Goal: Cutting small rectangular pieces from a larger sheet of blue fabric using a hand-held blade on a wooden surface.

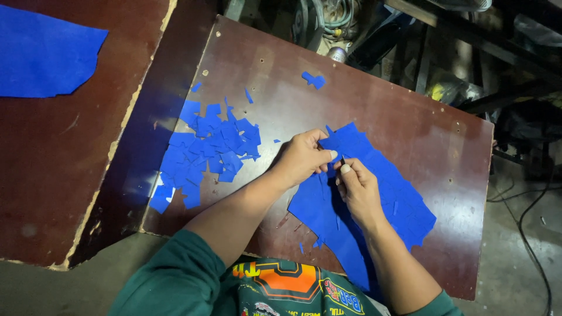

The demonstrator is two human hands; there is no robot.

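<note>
Dim workshop, dark brown board (410, 123) as bench. Left hand (301, 158) and right hand (357, 190) meet over big blue sheet (380, 193), both pinched shut on something small and dark at its top edge, can't tell what. Sheet lies flat, centre-right, under both hands. Pile of cut blue scraps (208, 149) just left, a few strays (314, 79) further up. Judging by that: many pieces done, most of sheet uncut. Second sheet (44, 50) on next board untouched

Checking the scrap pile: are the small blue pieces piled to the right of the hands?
No, the small blue pieces lie left of both hands, beside the left hand; the large blue sheet lies on the right.
</note>
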